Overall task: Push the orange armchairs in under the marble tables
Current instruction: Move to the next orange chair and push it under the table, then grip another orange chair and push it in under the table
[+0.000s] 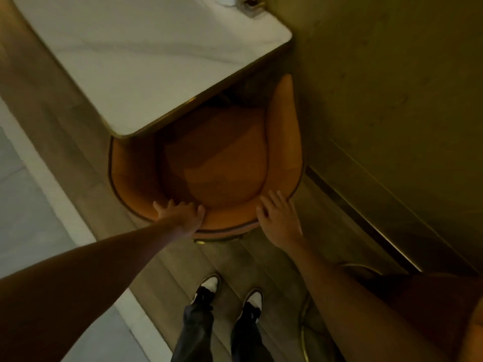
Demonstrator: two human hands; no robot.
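**Both hands on the chair back, seat partly under the surface**

One orange chair (217, 158) stands just ahead of the hands, its curved back nearest the person and its front already tucked beneath the corner of one white marble surface (146, 61). The left hand (180, 214) lies flat on the top rim of the back, fingers spread wide, gripping nothing. The right hand (278, 214) rests on the same rim just beside it, also flat and spread. A dark piping line runs around the chair's outer edge.

Right of the hands a dim wall (392, 87) stands close to the chair's side. Left of the hands a pale strip of floor (34, 205) borders the wooden boards. A small blurred object (251, 2) sits at the far edge of the surface; what it is cannot be told. Below the hands, two shoes (209, 288) point toward the chair. Part of a second orange seat (449, 309) shows behind the right forearm.
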